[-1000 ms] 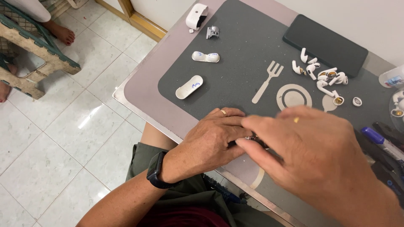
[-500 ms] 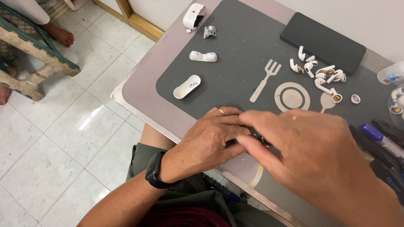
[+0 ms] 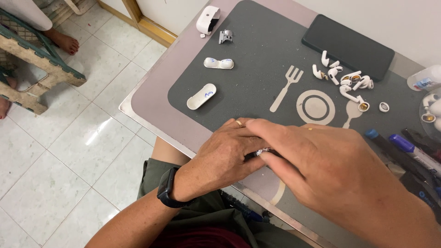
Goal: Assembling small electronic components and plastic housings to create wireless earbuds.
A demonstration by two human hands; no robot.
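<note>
Two hands meet at the near edge of the desk [image 3: 151, 92], over the grey mat [image 3: 257, 59]. My left hand [image 3: 225, 154] and right hand [image 3: 330, 170] are both pinched narrow around a small metallic part [image 3: 262, 151], which peeks out between the fingertips; most of it is hidden, so I cannot tell its exact shape. I judge it light, stiff and easy to drop, best held by its edges with the fingertips. Loose white earbuds [image 3: 349, 82] lie well apart beyond the printed fork [image 3: 287, 87], near a dark phone [image 3: 347, 46].
</note>
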